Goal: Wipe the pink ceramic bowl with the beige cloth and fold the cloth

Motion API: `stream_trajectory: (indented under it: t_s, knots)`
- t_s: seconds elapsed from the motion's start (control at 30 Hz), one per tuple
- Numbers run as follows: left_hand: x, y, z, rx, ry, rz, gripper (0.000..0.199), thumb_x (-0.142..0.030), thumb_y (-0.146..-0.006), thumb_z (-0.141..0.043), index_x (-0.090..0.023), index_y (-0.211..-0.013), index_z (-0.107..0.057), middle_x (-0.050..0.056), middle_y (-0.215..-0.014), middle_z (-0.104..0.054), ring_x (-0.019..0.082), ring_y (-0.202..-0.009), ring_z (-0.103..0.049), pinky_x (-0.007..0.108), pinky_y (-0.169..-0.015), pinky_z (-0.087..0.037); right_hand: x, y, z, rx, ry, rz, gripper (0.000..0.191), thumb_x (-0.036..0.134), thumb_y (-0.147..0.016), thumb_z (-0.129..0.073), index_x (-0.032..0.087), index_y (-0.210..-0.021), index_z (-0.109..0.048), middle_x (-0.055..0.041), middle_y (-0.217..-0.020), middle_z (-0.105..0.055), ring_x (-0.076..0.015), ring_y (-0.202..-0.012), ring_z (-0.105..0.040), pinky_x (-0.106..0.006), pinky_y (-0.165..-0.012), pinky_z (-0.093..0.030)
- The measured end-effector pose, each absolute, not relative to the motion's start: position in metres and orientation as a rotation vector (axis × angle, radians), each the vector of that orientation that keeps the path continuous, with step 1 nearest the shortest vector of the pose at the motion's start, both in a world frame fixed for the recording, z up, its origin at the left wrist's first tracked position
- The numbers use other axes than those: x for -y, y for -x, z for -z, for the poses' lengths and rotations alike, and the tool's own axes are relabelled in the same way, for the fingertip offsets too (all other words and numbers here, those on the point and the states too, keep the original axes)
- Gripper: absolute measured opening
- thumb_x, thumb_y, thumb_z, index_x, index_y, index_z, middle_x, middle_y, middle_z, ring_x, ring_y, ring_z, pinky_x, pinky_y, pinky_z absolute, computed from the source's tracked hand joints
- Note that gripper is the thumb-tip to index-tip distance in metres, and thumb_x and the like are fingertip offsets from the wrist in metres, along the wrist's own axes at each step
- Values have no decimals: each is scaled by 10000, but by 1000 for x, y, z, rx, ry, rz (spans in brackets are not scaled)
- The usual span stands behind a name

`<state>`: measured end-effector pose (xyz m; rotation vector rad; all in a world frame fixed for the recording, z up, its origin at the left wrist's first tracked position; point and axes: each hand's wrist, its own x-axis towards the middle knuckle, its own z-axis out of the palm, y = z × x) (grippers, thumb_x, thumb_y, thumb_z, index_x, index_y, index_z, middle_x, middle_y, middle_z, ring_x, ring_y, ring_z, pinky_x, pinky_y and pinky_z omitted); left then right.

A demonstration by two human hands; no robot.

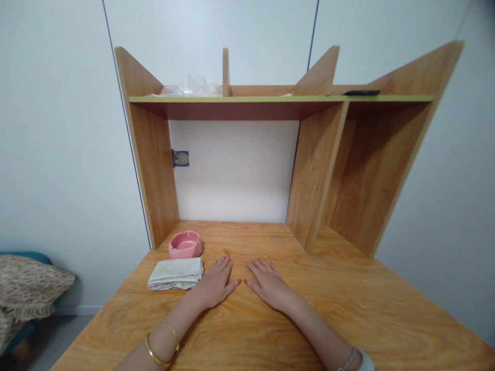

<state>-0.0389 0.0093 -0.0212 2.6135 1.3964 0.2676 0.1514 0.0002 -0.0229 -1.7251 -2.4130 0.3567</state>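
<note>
Both hands lie palm down on the wooden desk (247,335), a small gap between their thumbs. My left hand (217,282) has its fingers stretched out and holds nothing; a gold bangle and a thin bracelet circle that wrist. Just left of it is a folded pale grey cloth (176,273). Behind the cloth stands a pink ashtray (186,244) with notches in its rim. My right hand (268,283) also rests flat with fingers extended, touching only the desk top.
A wooden hutch with a shelf (247,99) rises at the back of the desk. On the shelf are a crumpled clear plastic bag (191,86) and a dark flat object (362,93). An uncovered wall box (181,158) shows behind. A patterned fringed cloth (31,283) lies at far left.
</note>
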Motion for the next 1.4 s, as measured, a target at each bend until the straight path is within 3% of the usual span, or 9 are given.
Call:
stream_trajectory:
  t_s: [1.4]
  knots:
    - [-8, 39, 19, -1410, -2594, -248, 702, -538, -866, -215, -21, -1338, -265, 180, -1408, -207, 230, -1312, -167, 349, -1063, -169, 0, -151, 21, 2414, 1727, -374, 616, 503, -859, -240, 136, -1349, -305, -122, -1424, -246, -268, -1309, -168, -454, -1045, -116]
